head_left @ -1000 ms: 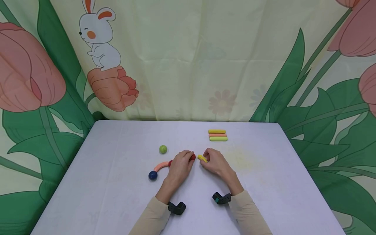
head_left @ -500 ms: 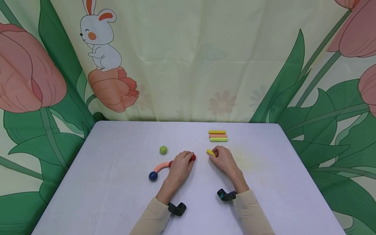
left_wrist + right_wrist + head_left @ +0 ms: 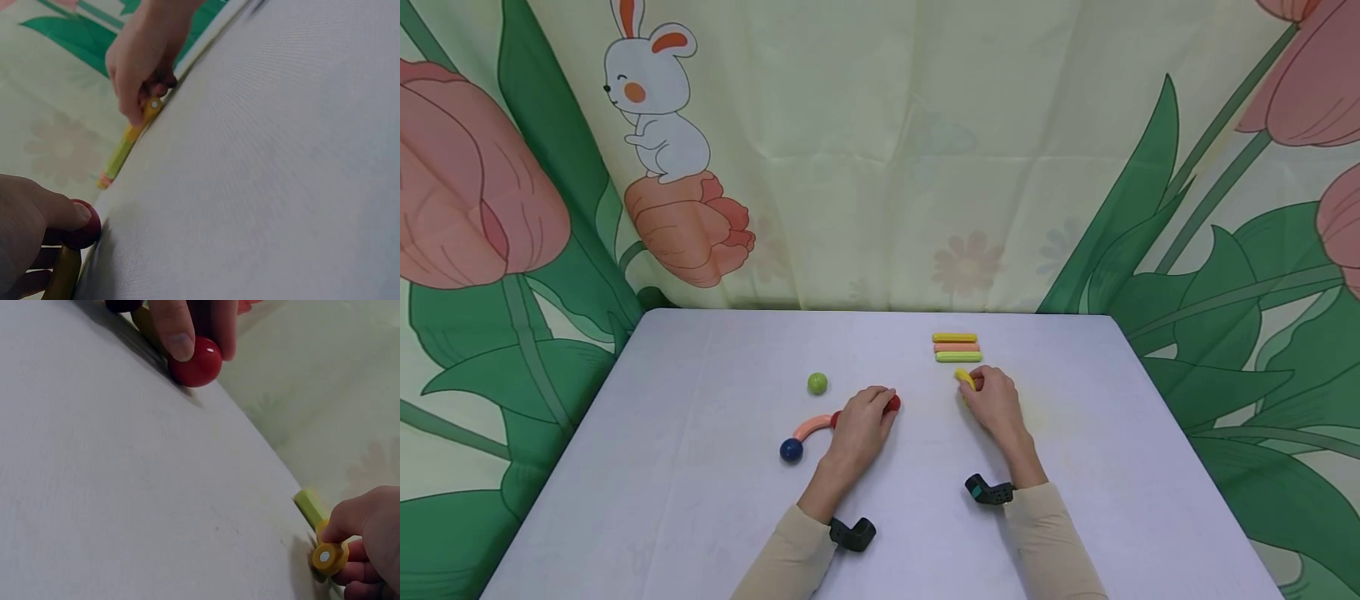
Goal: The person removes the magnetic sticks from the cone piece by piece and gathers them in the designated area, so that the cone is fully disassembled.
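Observation:
My left hand (image 3: 861,425) pinches a glossy red ball (image 3: 199,367) near the table's middle. An olive-yellow rod (image 3: 147,328) meets that ball, mostly covered by the hand in the head view. Past the hand, a second red ball peeks out, joined to a curved pink rod (image 3: 811,426) that ends at a navy ball (image 3: 791,451). To the right, my right hand (image 3: 996,404) pinches a short yellow rod (image 3: 964,377) between thumb and fingers. Its end has a small silvery disc, seen in both wrist views. A loose green ball (image 3: 817,383) lies behind my left hand.
Side by side at the back lie a yellow stick (image 3: 955,337), a pink stick (image 3: 957,347) and a lime stick (image 3: 958,357). The white-covered table (image 3: 700,517) ends against a printed curtain (image 3: 850,167).
My right hand has moved away from the left one, rightward and toward the back, carrying the yellow rod close to the sticks. My left hand stays in place.

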A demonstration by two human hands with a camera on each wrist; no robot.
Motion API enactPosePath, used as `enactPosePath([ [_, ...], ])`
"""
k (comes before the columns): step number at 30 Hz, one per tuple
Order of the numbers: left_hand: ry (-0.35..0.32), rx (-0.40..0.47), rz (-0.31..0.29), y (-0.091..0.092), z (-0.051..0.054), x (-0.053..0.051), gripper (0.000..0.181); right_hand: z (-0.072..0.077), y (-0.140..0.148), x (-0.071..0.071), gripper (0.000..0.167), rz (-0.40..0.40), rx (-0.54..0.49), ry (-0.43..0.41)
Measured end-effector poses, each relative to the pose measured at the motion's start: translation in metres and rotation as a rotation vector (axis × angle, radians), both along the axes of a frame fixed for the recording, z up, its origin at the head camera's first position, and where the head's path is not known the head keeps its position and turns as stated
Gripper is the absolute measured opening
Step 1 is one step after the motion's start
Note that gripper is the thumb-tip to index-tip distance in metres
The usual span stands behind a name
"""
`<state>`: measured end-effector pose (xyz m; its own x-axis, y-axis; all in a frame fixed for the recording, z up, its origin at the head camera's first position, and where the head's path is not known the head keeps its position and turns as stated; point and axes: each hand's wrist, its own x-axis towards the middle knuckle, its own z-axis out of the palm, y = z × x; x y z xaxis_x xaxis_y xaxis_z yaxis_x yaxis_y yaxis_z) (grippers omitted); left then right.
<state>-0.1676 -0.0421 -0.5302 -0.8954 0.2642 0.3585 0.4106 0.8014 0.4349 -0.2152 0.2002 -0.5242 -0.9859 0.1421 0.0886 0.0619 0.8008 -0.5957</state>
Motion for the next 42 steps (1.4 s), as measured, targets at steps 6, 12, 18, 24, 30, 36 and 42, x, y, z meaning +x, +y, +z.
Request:
enactPosePath([
  [6, -0.002, 0.0, 0.001, 0.0, 0.0, 0.0, 0.036, -0.002, 0.007, -0.002, 0.034, -0.058, 0.002, 0.021],
  [12, -0.007, 0.012, 0.001, 0.0, 0.0, 0.0, 0.036, -0.003, 0.012, -0.002, 0.034, -0.124, 0.005, 0.033],
  [18, -0.01, 0.008, 0.006, 0.001, 0.001, 0.001, 0.036, -0.006, 0.016, -0.004, 0.033, -0.149, 0.024, 0.053],
  [24, -0.012, 0.013, 0.004, 0.001, 0.0, 0.001, 0.036, -0.007, 0.016, -0.005, 0.033, -0.15, 0.021, 0.062],
  [30, -0.015, 0.008, 0.008, 0.001, 0.001, 0.001, 0.036, -0.007, 0.016, -0.005, 0.034, -0.151, 0.016, 0.048],
  [36, -0.018, -0.001, 0.011, 0.0, 0.001, 0.001, 0.037, -0.006, 0.017, -0.005, 0.037, -0.155, 0.001, 0.039],
  [42, -0.051, -0.01, -0.001, -0.001, 0.002, 0.0, 0.039, -0.001, 0.018, -0.004, 0.041, -0.169, -0.01, 0.048],
])
